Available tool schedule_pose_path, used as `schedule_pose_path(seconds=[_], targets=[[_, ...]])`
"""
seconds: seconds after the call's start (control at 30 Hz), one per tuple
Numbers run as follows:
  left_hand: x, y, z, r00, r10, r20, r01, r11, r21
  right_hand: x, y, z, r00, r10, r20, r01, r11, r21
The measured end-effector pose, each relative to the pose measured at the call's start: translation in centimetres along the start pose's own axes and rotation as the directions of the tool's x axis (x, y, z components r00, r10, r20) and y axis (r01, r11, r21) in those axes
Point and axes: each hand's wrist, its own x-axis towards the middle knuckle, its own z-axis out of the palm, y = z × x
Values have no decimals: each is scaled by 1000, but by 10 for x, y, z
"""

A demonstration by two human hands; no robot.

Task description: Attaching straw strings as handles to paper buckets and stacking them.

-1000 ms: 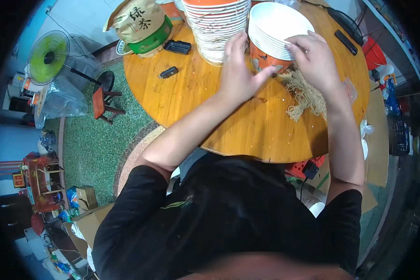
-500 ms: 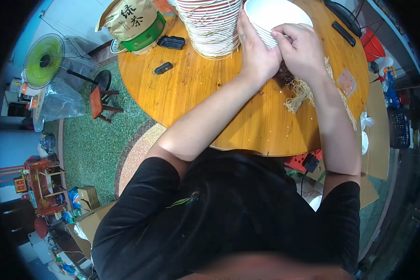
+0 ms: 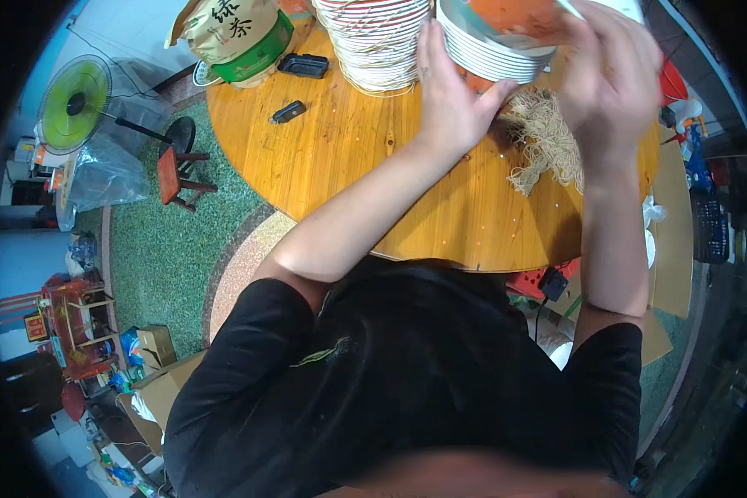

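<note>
A stack of white, thin-rimmed round pieces (image 3: 473, 56), perhaps plates or discs, stands at the table's far side. My left hand (image 3: 456, 100) rests upright along its left side, fingers stretched out and thumb apart. Over the stack a round piece with an orange-and-teal face (image 3: 519, 18) is tilted. My right hand (image 3: 612, 87), blurred by motion, pinches that piece at its right edge. A tangled bundle of beige string (image 3: 548, 137) lies on the table below the stack, between my forearms. The top of the stack is partly hidden by the tilted piece.
Left of my left hand rises a taller stack of red-and-white layers wound with string (image 3: 373, 46). A tea bag (image 3: 239, 41), a black tray (image 3: 304, 65) and a small black gadget (image 3: 288, 112) share the round wooden table (image 3: 332, 158). A fan (image 3: 76, 104) and stool (image 3: 174, 176) stand left.
My right hand has left my left hand's side and moved right. An orange-and-teal piece now tilts above the white stack in it. My left hand's thumb has spread; more string shows.
</note>
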Motion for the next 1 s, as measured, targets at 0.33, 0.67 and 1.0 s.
schedule_pose_path(seconds=[0.33, 0.67, 1.0], targets=[[-50, -3, -179, 898, 434, 69, -419, 893, -162, -62, -132, -78, 715, 207, 668, -218, 974, -69], [-54, 36, -235, 758, 264, 597, -231, 964, -133, -144, -146, -57, 543, 576, 611, -729, 685, 1], [-36, 48, -228, 849, 8, 529, 76, 988, -137, -160, -150, -26, 270, 713, 647, -952, 96, 291]])
